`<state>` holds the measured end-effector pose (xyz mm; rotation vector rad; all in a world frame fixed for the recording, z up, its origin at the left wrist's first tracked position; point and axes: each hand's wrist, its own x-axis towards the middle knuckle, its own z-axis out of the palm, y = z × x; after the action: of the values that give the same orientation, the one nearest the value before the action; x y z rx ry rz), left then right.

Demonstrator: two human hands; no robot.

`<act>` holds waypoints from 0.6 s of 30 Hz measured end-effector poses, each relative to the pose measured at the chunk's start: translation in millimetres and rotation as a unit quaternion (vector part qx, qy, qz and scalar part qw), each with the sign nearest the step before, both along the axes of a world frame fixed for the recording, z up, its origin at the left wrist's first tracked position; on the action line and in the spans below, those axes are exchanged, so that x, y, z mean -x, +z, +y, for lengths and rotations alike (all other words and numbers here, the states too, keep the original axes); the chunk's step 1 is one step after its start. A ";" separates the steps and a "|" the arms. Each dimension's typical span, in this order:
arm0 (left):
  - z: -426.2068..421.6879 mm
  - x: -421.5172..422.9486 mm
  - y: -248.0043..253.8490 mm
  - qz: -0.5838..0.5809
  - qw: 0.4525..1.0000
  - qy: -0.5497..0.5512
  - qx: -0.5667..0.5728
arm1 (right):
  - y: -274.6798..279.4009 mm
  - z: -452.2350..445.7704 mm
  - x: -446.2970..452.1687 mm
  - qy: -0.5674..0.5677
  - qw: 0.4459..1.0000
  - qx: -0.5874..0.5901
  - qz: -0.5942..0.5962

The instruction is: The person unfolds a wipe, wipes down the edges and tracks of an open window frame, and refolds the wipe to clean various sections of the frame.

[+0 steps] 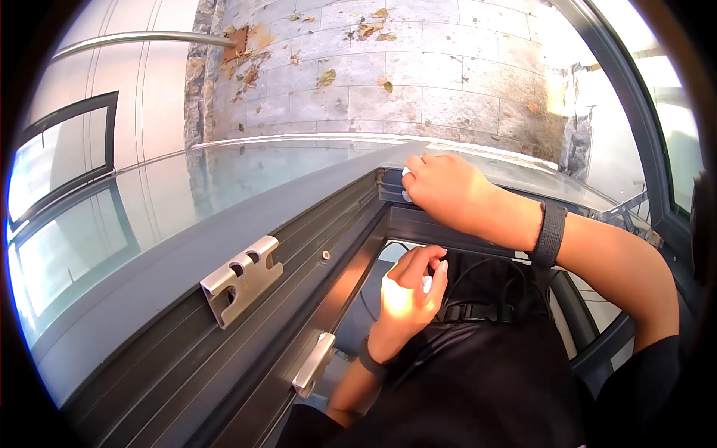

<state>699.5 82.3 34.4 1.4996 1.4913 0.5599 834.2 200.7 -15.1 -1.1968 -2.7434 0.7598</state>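
My right hand [448, 183] is closed at the far corner of the dark window frame [291, 250]. A bit of white, crumpled material [406, 173], like tissue or cloth, shows at its fingertips against the frame's channel. Nearer my body, my left hand [411, 291] is raised over the lower opening with its fingers curled. Between its thumb and fingers a small white wad [426, 284] is partly visible; it looks like tissue. A silver metal latch plate [243, 278] is fixed to the frame on the left, and a second metal piece [314, 364] sits lower down.
Beyond the glass pane [187, 187] lies a tiled ledge [358, 89] with scattered dry leaves. An open window sash [635, 97] stands on the right. A metal rail [142, 37] crosses the upper left, above a wall window [67, 149]. A screw [326, 255] shows in the frame.
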 end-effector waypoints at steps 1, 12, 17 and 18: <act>0.2 1.6 -0.3 -0.001 1.000 0.000 -0.006 | 2.7 1.8 -7.8 -0.013 0.999 0.016 0.036; -10.0 15.0 -10.9 -0.010 0.989 -0.035 -0.140 | 83.0 -1.6 29.2 -0.158 0.796 0.223 0.539; 1.6 11.6 -3.4 0.020 0.998 -0.053 -0.012 | 45.6 4.3 29.5 -0.199 0.845 0.229 0.440; 3.2 10.6 -1.8 0.014 0.999 -0.046 -0.008 | 44.3 9.2 29.4 -0.208 0.842 0.280 0.412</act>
<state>689.0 85.6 32.6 1.5854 1.4346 0.5001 804.8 209.9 29.2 -1.0902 -1.5344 1.5942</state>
